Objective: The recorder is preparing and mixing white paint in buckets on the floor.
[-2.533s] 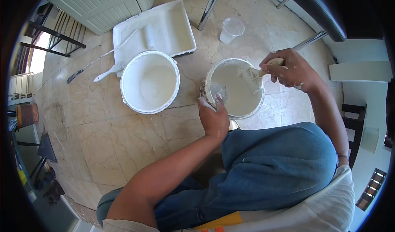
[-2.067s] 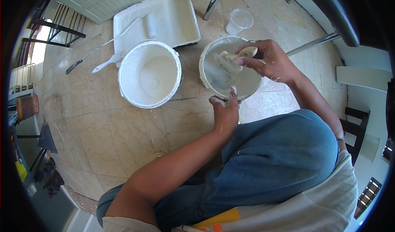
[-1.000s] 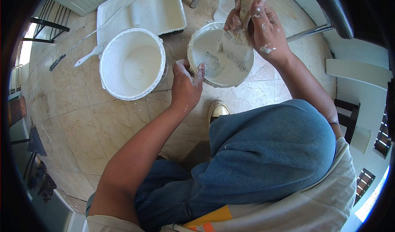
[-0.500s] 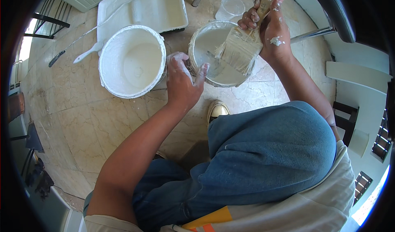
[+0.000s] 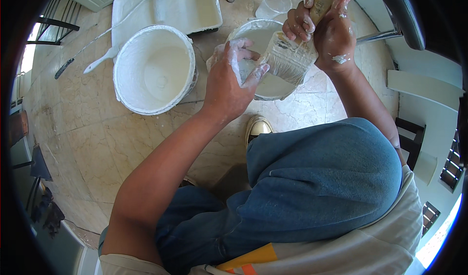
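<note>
My right hand [image 5: 335, 38] grips the wooden handle [image 5: 323, 2] of a wide paintbrush, its pale, paint-coated bristles [image 5: 288, 60] hanging over a white bucket [image 5: 273, 89] with pale liquid inside. My left hand [image 5: 234, 75], smeared white on thumb and fingertips, is raised at the bucket's left, fingers apart and curved toward the bristles; I cannot tell whether the thumb touches them. A second white bucket [image 5: 153, 70] stands to the left, its inside coated white. Behind the brush, a clear plastic cup [image 5: 273, 4] stands on the floor.
A paint tray [image 5: 185, 7] with a long rod lies behind the left bucket, a white-handled tool [image 5: 100, 60] beside it. Chrome legs and a black padded bar [image 5: 399, 16] are at upper right, a black rack [image 5: 56, 26] at upper left. My shoe and bent knee are below.
The brush has risen out of the right bucket and turned, bristles toward my left hand. My left hand has left the bucket's rim and moved up toward the bristles.
</note>
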Motion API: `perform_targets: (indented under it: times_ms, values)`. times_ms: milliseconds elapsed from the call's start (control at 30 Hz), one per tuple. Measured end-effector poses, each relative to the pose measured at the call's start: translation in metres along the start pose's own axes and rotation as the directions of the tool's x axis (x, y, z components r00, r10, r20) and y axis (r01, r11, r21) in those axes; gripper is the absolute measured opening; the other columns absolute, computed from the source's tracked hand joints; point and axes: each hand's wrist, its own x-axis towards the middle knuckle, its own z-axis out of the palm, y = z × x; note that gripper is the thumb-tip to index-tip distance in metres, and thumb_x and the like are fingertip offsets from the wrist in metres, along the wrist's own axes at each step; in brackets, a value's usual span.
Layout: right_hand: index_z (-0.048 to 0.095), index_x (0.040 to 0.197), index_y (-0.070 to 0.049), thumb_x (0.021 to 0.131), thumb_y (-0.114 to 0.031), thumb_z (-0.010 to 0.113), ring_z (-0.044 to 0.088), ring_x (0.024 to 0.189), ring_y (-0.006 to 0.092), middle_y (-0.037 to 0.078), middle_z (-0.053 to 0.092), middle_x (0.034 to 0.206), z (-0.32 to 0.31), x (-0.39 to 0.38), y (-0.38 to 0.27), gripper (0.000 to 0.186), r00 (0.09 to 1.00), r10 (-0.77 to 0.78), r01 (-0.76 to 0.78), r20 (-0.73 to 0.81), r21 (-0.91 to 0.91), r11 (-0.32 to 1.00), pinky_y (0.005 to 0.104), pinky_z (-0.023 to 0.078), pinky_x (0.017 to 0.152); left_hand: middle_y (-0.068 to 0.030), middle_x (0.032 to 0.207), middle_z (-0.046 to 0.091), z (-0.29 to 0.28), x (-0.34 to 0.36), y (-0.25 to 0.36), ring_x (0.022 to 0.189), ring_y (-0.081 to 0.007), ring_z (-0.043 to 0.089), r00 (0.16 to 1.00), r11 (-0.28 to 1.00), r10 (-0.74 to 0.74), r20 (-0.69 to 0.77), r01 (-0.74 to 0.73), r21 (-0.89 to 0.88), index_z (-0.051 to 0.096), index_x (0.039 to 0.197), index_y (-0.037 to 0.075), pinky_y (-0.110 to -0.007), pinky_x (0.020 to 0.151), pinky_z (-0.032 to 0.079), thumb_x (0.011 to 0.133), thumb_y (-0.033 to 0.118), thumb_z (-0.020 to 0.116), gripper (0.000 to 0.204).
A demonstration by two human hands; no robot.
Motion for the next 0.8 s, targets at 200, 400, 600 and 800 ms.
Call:
perform_targets:
  times_ms: [200,400,600,800]
  values:
    - [0.045,0.098,-0.009,0.095,-0.07,0.033,0.038,0.058,0.012,0.001,0.04,0.069,-0.005,-0.001,-0.002,0.062,1.0,-0.008,0.008,0.007,0.026,1.0,0.0307,0.041,0.065,-0.0106,0.106,0.067,-0.003,0.0,-0.004,0.111,-0.0324,0.052,0.997,0.997,0.055,0.049,-0.057,0.057,0.048,0.122,0.004,-0.044,0.096,0.04,0.085,0.018,0.071,0.046]
    - [0.046,0.098,-0.009,0.096,-0.069,0.033,0.038,0.058,0.0119,0.001,0.04,0.069,-0.017,-0.001,-0.006,0.062,1.0,-0.013,0.012,0.022,0.056,0.998,0.0308,0.041,0.065,-0.008,0.103,0.068,-0.005,-0.003,-0.009,0.11,-0.031,0.051,0.987,0.968,0.16,-0.026,-0.152,0.199,0.05,0.119,0.005,-0.043,0.097,0.039,0.084,0.014,0.071,0.042]
    - [0.047,0.098,-0.009,0.096,-0.068,0.033,0.038,0.058,0.0119,0.001,0.04,0.069,-0.019,-0.002,-0.009,0.061,0.999,-0.018,0.015,0.033,0.082,0.996,0.0309,0.041,0.065,-0.0056,0.1,0.069,-0.005,-0.006,-0.009,0.108,-0.0299,0.052,0.975,0.946,0.212,-0.062,-0.189,0.265,0.052,0.115,0.005,-0.043,0.097,0.039,0.083,0.014,0.072,0.039]
    - [0.048,0.098,-0.008,0.096,-0.067,0.034,0.038,0.058,0.0119,0.001,0.04,0.069,-0.013,-0.002,-0.006,0.061,0.999,-0.022,0.017,0.046,0.111,0.994,0.031,0.041,0.065,-0.0123,0.108,0.067,0.002,-0.007,-0.005,0.112,-0.0312,0.053,0.988,0.969,0.155,-0.025,-0.147,0.2,0.047,0.121,0.003,-0.043,0.099,0.039,0.081,0.024,0.076,0.052]
